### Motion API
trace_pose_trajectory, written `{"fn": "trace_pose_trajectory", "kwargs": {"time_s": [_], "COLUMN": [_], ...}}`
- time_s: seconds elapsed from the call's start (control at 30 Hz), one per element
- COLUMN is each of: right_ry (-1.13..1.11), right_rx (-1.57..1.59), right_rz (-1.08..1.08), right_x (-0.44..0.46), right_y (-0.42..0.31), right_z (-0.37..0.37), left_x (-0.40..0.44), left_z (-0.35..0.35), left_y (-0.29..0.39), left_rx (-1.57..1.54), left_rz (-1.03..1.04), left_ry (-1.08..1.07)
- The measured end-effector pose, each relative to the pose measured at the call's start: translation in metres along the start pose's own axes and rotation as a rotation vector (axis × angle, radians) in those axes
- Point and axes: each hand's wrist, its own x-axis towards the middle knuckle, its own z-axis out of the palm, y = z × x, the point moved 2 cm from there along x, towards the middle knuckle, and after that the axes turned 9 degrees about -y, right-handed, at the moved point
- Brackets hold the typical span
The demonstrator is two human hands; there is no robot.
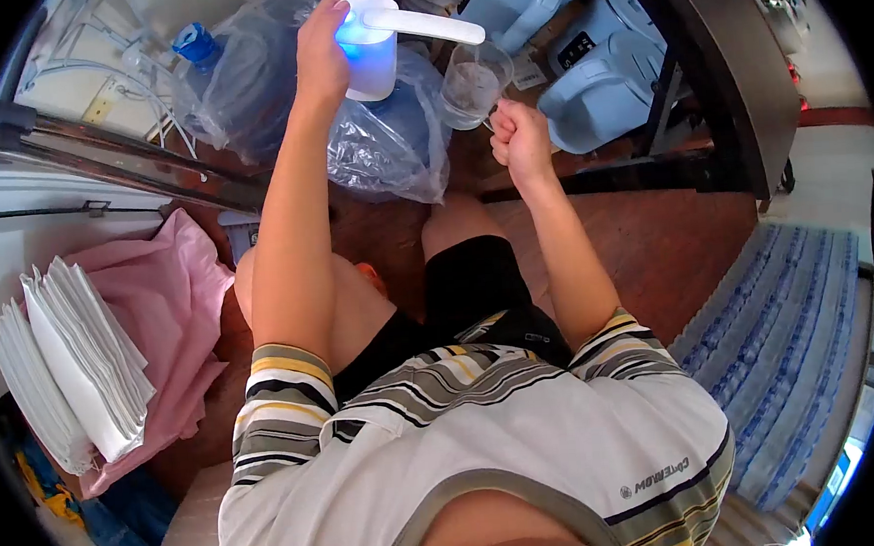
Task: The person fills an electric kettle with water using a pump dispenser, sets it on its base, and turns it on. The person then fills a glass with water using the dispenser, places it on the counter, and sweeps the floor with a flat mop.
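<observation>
My left hand (324,52) is closed around the side of a white bottle-top water pump (377,76), whose body glows blue. Its white spout reaches to the right. Under the pump, a large blue water bottle (403,120) stands wrapped in clear plastic. My right hand (522,140) grips the handle of a clear glass mug (471,89) below the spout's tip. The mug's inside looks rippled near the bottom; how much water it holds is unclear.
Light blue pitcher-shaped containers (601,93) stand at the right, beside a dark table leg (662,99). A blue-capped bottle (195,46) in plastic and white cables (94,66) are at the left. White folded sheets (87,354) lie on pink cloth (185,318).
</observation>
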Motion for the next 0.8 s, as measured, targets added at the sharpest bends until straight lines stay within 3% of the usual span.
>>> {"fn": "trace_pose_trajectory", "kwargs": {"time_s": [0.8], "right_ry": [-0.021], "right_rx": [-0.03], "right_rz": [-0.064], "right_x": [-0.004], "right_y": [-0.004], "right_z": [0.006], "left_x": [-0.001], "left_z": [0.002], "left_y": [0.005], "left_rx": [-0.016], "left_rz": [0.008], "left_ry": [-0.026]}}
